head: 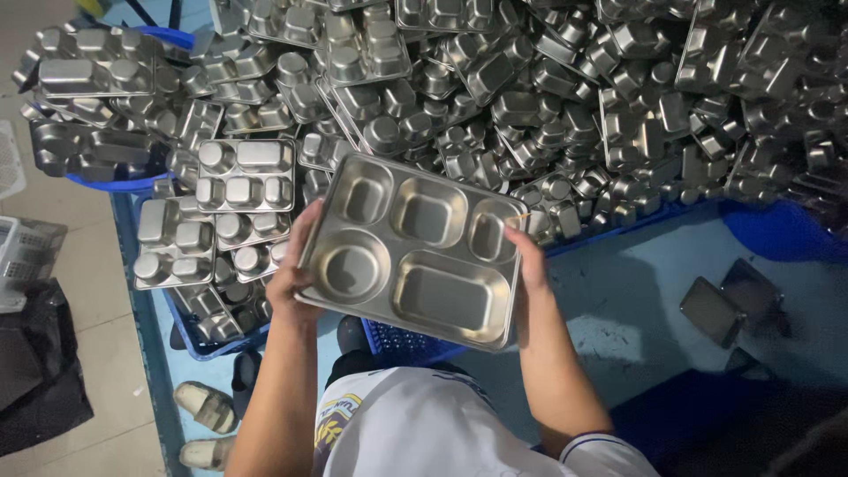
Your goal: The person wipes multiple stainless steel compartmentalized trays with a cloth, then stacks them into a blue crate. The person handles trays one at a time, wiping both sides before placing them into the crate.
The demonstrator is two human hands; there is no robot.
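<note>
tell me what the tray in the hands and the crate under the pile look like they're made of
The compartment tray, held by the left hand and right hand, looks like stamped stainless steel with a brushed, satin finish: silver-grey, soft reflections, pressed rounded wells. The blue crate below it seems to be moulded plastic, judging by its matte colour and gridded openwork wall, though little of it shows.

Tray (pixel 415 252): stainless steel, brushed satin, smooth w/ soft glare in compartments. Pile of trays (pixel 530 88): same metal, shinier, glossy highlights. Crate (pixel 406 346): blue plastic, perforated, matt. Shirt (pixel 424 424): white cloth, soft matt. Floor (pixel 636 300): painted, scuffed, dull.
</note>
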